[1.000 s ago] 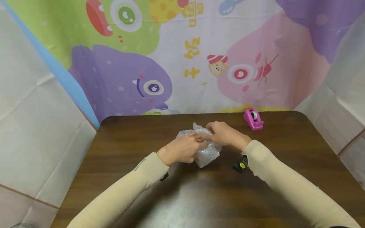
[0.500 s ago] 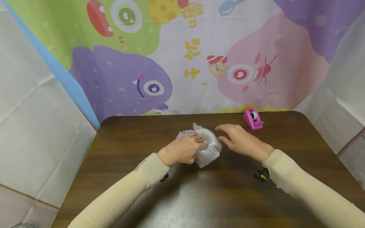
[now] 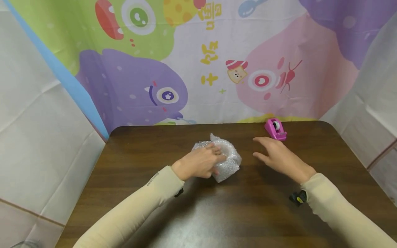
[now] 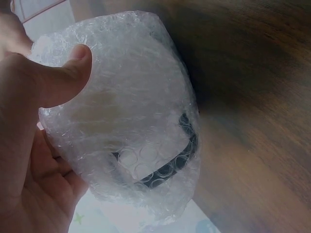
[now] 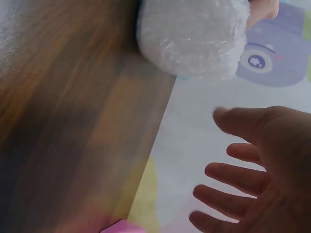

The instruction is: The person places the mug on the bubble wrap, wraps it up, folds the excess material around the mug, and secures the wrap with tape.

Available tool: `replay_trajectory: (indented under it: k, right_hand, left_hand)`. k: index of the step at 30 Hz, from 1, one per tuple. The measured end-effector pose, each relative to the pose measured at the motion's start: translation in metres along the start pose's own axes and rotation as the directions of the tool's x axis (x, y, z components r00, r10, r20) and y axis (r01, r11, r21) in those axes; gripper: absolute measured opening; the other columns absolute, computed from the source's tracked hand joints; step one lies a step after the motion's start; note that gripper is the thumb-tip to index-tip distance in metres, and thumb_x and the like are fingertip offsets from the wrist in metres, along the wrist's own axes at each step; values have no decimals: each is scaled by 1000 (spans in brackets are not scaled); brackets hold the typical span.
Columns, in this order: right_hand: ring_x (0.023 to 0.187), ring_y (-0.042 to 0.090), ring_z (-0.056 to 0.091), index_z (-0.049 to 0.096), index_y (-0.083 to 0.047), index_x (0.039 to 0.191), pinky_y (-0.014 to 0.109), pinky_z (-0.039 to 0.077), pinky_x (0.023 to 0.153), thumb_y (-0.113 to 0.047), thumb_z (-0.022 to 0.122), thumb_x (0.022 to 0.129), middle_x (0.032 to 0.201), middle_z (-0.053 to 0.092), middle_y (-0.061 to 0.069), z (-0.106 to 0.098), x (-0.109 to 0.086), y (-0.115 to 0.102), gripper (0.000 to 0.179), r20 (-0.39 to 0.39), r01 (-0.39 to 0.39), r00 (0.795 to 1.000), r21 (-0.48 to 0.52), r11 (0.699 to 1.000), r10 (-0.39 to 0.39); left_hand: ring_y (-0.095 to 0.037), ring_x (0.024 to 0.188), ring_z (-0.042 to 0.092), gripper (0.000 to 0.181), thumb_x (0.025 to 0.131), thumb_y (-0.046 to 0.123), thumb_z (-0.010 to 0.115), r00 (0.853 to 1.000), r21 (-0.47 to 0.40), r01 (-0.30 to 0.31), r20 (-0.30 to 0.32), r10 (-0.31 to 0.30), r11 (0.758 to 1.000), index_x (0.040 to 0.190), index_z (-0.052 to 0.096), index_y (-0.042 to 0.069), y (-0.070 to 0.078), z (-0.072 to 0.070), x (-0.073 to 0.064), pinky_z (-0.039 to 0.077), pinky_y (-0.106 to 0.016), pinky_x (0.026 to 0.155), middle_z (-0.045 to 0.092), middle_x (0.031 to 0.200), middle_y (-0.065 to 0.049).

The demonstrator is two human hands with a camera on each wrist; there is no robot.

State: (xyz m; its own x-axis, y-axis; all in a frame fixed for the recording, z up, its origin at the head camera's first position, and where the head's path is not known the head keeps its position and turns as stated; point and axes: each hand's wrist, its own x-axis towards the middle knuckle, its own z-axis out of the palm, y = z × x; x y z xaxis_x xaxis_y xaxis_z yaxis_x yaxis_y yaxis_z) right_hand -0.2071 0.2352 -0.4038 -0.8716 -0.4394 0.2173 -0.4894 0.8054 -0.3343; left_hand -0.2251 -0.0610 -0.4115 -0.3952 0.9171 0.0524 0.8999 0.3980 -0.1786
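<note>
A bundle of clear bubble wrap (image 3: 228, 169) stands on the table around an item; the left wrist view shows something whitish with a curved black band (image 4: 167, 170) through the plastic, its kind blurred. My left hand (image 3: 197, 162) grips the bundle's left part, thumb on the top and fingers bent at the far side. To the right of it my right hand (image 3: 280, 159) hovers apart from the wrap, fingers spread and holding nothing. Just beyond that hand stands a pink tape dispenser (image 3: 276, 130) with a roll of tape in it.
The dark wooden table (image 3: 139, 151) reaches back to a cartoon-printed curtain (image 3: 204, 103). Pale panels (image 3: 34, 120) enclose the left and right sides. A pink corner of the dispenser (image 5: 124, 227) shows at the bottom of the right wrist view.
My right hand has let go of the bubble wrap and moved right, closer to the tape dispenser. My left hand and the bundle have stayed in place.
</note>
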Motion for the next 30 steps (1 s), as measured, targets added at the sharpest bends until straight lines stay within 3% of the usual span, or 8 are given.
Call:
replay_trajectory:
  k: [4, 10, 19, 30]
  right_hand:
    - [128, 45, 59, 57, 7, 137, 62, 49, 105, -28, 83, 88, 137, 61, 28, 5, -5, 4, 65, -56, 10, 998, -113, 994, -17]
    - [128, 50, 57, 59, 5, 137, 72, 45, 103, -45, 85, 80, 140, 59, 30, 13, -5, 15, 80, -179, 30, 980, -290, 956, -85]
    - [141, 57, 41, 47, 2, 149, 77, 33, 110, -59, 74, 86, 154, 45, 31, 14, 2, 42, 92, -102, -115, 991, -336, 935, 86]
    - [132, 63, 44, 38, 6, 152, 76, 39, 106, -55, 74, 88, 150, 43, 37, 12, 8, 80, 95, -100, -254, 967, -298, 920, 235]
  left_hand:
    - [-22, 121, 62, 42, 89, 35, 77, 1000, 9, 4, -1, -4, 1000, 122, 62, 14, 1, 0, -1, 43, -42, 118, 73, 118, -3]
    - [-22, 121, 61, 42, 90, 34, 77, 1000, 9, 13, 12, -13, 1000, 123, 63, 14, 2, -1, -2, 43, -41, 117, 73, 118, -3]
    - [-21, 118, 61, 39, 89, 34, 77, 1000, 16, 15, 25, -16, 1000, 120, 63, 14, 2, -2, 1, 43, -41, 117, 72, 114, -1]
    - [-22, 121, 59, 37, 92, 34, 73, 997, -1, 42, 70, -42, 999, 122, 61, 15, 3, -4, 3, 39, -44, 121, 72, 112, -1]
